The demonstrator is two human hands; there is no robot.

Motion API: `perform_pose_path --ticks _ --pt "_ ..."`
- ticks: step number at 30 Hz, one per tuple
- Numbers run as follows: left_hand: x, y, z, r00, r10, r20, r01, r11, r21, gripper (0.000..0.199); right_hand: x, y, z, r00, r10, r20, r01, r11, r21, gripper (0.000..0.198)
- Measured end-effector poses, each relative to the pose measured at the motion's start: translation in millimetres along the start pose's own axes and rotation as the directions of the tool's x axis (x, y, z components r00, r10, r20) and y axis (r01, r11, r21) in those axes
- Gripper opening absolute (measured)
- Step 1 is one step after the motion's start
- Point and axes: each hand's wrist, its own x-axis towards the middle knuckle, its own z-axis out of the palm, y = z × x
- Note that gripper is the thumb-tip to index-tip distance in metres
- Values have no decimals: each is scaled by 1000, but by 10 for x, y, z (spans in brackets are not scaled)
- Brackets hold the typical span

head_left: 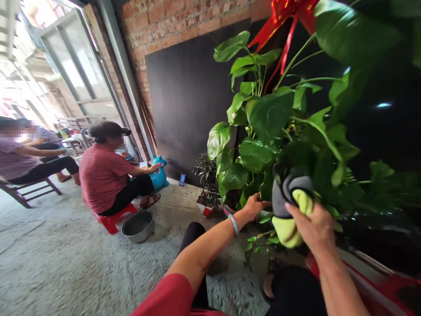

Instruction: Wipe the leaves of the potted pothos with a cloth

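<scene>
A large potted plant (pixel 268 116) with broad, glossy green leaves stands before me on the right. My right hand (pixel 317 226) grips a folded grey and yellow-green cloth (pixel 289 210) in front of the lower leaves. My left hand (pixel 252 208), with a pale bangle on its wrist, reaches in low among the foliage. Its fingers close at the lower edge of a leaf (pixel 267 186), and their tips are partly hidden. A red ribbon bow (pixel 291 17) hangs at the plant's top.
A small plant in a white and red pot (pixel 206 207) stands left of the big one. A phone (pixel 182 180) leans by the black board (pixel 194 105). Beside a metal basin (pixel 138 226), a seated person (pixel 105 175) touches a blue animal figure (pixel 160 175). Other people sit further left.
</scene>
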Motion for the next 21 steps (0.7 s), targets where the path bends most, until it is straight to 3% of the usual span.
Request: perform_pose_path --ticks 2,4,7,9,10,13,16,19,21 --pt "36 87 77 992 -34 -125 39 999 36 8 -111 140 -93 986 47 161 -49 999 12 44" --pt "27 179 61 976 -114 -185 118 993 12 15 -199 142 -252 978 68 197 -86 993 85 48" --pt "-54 283 18 964 -210 -162 202 977 -66 9 -90 -119 -332 998 24 -66 -17 994 106 46" --pt "-115 330 41 961 -246 -128 231 966 -117 6 106 -314 -185 972 -88 -217 105 992 67 43" --pt "-140 349 63 961 -253 -111 237 962 -137 7 194 -367 -70 967 -133 -218 147 988 48 41" --pt "-182 402 96 964 -242 -106 226 964 -141 13 236 -264 239 996 -94 -2 94 992 -83 32" --pt "-185 434 24 946 -248 -208 230 967 -106 13 -65 38 260 987 16 160 18 978 -207 28" --pt "-163 413 -55 933 -262 -246 241 964 -115 12 -346 96 101 987 -59 152 78 990 -120 35" --pt "-145 378 -49 951 -255 -175 229 961 -158 14 -326 -59 53 982 -178 62 181 983 -38 40"
